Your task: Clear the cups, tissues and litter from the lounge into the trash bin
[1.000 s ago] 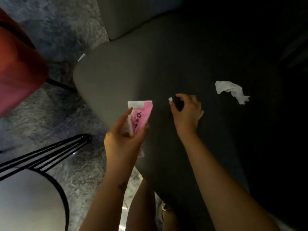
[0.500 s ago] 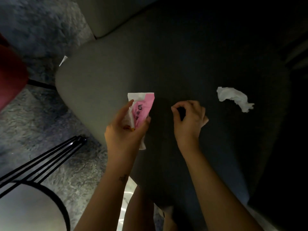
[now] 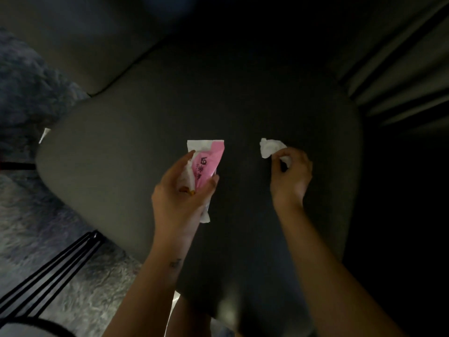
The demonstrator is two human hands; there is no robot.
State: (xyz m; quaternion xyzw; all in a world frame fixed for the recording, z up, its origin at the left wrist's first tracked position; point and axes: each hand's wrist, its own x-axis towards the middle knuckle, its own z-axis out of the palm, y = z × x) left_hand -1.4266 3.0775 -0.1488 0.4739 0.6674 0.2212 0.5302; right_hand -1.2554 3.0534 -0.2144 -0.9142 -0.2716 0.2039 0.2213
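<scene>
While both my hands work above it, seat cushion: landmark for every place below; dark, padded and broad, it fills the middle of the view.
Left hand: above the cushion's centre; thumb on one side and fingers on the other grip a pink and white packet, with a white wad bunched against it. I judge that this hand serves as the holding point for collected litter, so the other hand is free to pick.
Packet attitude: roughly upright, printed face toward me, top end clear of my fingers. A small orange item shows at my palm, too small to identify.
Right hand: right of the cushion's centre; thumb and curled fingers pinch a crumpled tissue.
Tissue position: one end sits inside my pinch, the other sticks out to the left. Whether it rests on the cushion or is lifted, I cannot tell.
Small white scrap: just off the cushion's left edge, over the rug; untouched.
Trash bin: not in view.
Step in hand: pick-up of the tissue, by my judgement.
Next move, judged: lift it, add it to the left-hand bundle, then reach for the scrap.
Risk: thin paper may tear or slip from a light pinch, and low light hides small litter on the dark cushion.
</scene>
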